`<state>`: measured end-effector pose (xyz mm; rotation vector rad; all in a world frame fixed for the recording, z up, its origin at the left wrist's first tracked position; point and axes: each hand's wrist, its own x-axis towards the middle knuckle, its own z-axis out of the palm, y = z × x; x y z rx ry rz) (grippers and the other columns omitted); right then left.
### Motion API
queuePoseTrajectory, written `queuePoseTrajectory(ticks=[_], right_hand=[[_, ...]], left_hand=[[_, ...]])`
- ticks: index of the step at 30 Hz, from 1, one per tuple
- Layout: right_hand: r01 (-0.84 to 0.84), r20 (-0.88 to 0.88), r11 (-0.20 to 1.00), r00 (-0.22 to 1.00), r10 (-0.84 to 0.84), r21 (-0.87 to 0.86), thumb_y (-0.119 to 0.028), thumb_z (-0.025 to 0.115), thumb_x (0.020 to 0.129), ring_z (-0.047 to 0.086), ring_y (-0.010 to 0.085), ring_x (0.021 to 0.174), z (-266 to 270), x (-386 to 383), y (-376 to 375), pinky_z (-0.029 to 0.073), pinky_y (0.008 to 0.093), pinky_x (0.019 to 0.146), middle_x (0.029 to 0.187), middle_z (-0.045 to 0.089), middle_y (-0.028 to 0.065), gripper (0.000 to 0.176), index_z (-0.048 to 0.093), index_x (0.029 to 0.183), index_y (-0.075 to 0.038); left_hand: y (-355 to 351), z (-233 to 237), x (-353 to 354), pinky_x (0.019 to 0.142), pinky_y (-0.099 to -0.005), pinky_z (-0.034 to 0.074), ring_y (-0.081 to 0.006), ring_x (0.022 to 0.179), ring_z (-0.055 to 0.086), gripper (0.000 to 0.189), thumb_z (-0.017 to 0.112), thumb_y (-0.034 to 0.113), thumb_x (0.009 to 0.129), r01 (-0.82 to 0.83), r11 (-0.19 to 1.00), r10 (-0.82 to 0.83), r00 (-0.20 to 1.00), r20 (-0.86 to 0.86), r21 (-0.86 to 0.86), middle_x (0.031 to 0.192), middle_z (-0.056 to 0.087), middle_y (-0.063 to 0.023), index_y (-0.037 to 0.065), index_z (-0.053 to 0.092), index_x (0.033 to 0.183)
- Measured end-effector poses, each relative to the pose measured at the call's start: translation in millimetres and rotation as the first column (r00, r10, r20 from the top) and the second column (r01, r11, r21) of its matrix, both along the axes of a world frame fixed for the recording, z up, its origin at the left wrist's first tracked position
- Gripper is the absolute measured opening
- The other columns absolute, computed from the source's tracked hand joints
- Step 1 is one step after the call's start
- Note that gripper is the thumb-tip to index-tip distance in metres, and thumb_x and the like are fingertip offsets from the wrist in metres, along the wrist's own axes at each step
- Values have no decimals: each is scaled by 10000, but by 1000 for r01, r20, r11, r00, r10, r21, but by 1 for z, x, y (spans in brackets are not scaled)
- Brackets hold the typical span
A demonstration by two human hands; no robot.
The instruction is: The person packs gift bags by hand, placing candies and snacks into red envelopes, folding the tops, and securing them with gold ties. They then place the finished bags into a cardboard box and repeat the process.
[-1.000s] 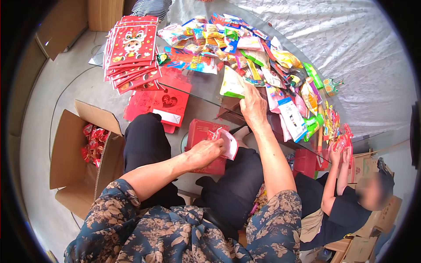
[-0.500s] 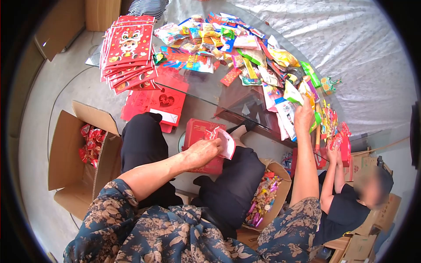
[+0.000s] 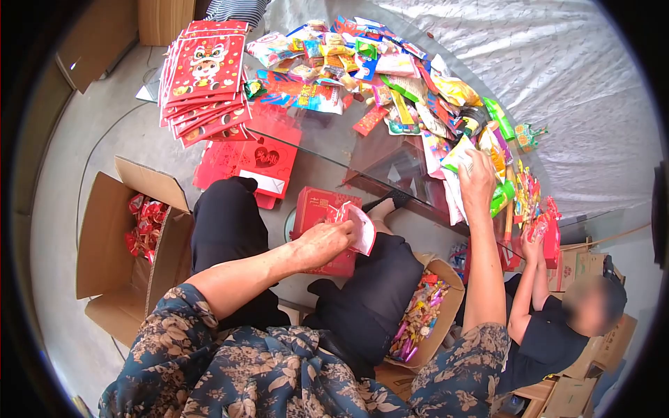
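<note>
My left hand (image 3: 326, 242) is closed on the edge of a small red bag (image 3: 361, 231), whose pale inside faces up. Above my lap, it hangs beside a red box (image 3: 319, 210). Over at the glass table's right side, my right hand (image 3: 477, 177) pinches a white and green snack packet (image 3: 458, 155). Around that hand lie a bright green packet (image 3: 502, 197), a yellow packet (image 3: 454, 90) and many other wrapped snacks. My right fingertips are partly hidden by the packet.
Red printed bags (image 3: 205, 66) are stacked at the table's left end. Below them lie red heart-printed boxes (image 3: 268, 164). One carton (image 3: 104, 244) holds red-wrapped sweets; another carton (image 3: 449, 306) holds mixed candy. A co-worker (image 3: 550, 348) at right handles a red box (image 3: 550, 240).
My right hand has shifted a little toward me and left, with the white and green packet tilted lower. My left hand keeps its place on the red bag.
</note>
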<state>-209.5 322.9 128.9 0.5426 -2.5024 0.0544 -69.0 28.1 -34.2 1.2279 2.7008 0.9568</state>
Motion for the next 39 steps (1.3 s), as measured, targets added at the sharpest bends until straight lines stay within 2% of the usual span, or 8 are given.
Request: queuePoseTrajectory(ticks=[4,12,19,23,27,28,33,39], right_hand=[[-20,-28,999,999,21,32,-140,763,760,594,308,939,-12,-32,-37,479,436,805,947,592,116,283,613,983,-53],[91,9,980,996,-94,175,-152,751,786,633,339,898,-38,-85,-61,496,465,743,925,594,119,217,603,920,-68],[123,-85,992,989,-124,-25,-115,645,846,646,357,801,-22,-94,-59,504,489,685,900,608,138,69,602,880,-72],[3,-95,956,995,-32,-294,-125,654,835,654,326,734,-17,-111,-31,503,445,665,838,664,151,127,628,947,-72],[188,280,556,956,86,-810,-109,657,865,650,147,626,11,-69,-43,468,271,569,791,686,68,129,641,963,-25],[215,326,522,936,130,-826,-142,619,924,659,100,684,22,-47,-51,449,213,614,830,679,28,133,623,970,-17],[346,414,235,828,378,-908,-80,575,934,667,128,682,20,50,-63,452,216,593,824,655,69,86,556,983,-12],[467,510,210,742,436,-859,-65,550,927,654,123,655,-30,138,-56,452,210,602,814,670,85,65,557,950,-4]], left_hand=[[-1,5,0,837,-392,521,-306,950,628,127,548,68,853,-4,1000,4,999,-50,-1,974,548,-147,10,563,965],[-4,1,-5,838,-395,519,-310,944,619,104,551,69,851,-40,997,41,999,-28,63,964,540,-143,15,569,938],[-6,7,-6,840,-402,518,-317,960,614,135,566,66,828,-30,999,30,1000,8,20,980,539,-144,15,573,953],[-5,6,-5,836,-400,520,-316,967,611,134,564,65,831,-28,999,28,1000,-4,30,979,539,-144,15,574,955],[-3,1,-6,826,-403,516,-318,954,606,107,562,61,845,-25,998,25,1000,2,65,964,542,-143,19,578,942],[-3,-1,-7,820,-407,515,-320,949,604,98,561,61,849,-18,997,19,1000,-7,70,958,543,-144,19,578,936],[-6,-7,-2,750,-443,498,-353,887,599,56,554,57,863,-1,986,1,1000,-1,167,925,533,-160,11,556,896],[-8,-3,0,748,-423,526,-337,893,620,85,562,60,863,-3,996,8,999,-45,92,931,541,-154,2,573,924]])
